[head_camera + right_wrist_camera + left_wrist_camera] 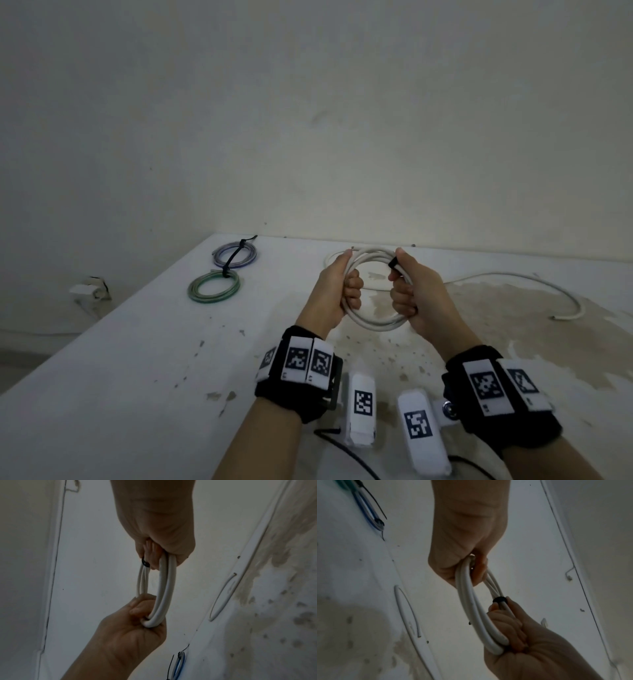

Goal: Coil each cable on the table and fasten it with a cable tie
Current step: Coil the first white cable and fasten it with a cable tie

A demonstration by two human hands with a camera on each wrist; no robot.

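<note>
Head view: a white cable coil (373, 291) is held above the stained white table (137, 359), gripped on its 2 sides by the left hand (337, 291) and the right hand (416, 291), both fists closed round the loops. A black cable tie (393, 263) is seen at the right thumb; whether it is already locked cannot be told. 2 tied coils, a purple coil (235, 254) and a green coil (214, 287), lie far left, and a loose white cable (534, 279) lies to the right, not yet coiled.

Left wrist view: about 3 loops are seen bunched in the fingers (479, 569), and the tie (499, 599) is wrapped round only the thinner strands near the other hand. A loop could be left outside the tie if it is cinched so.

Right wrist view: the stiff loops are splayed between the fists. Should either grip be relaxed, the coil is judged likely to spring apart.
</note>
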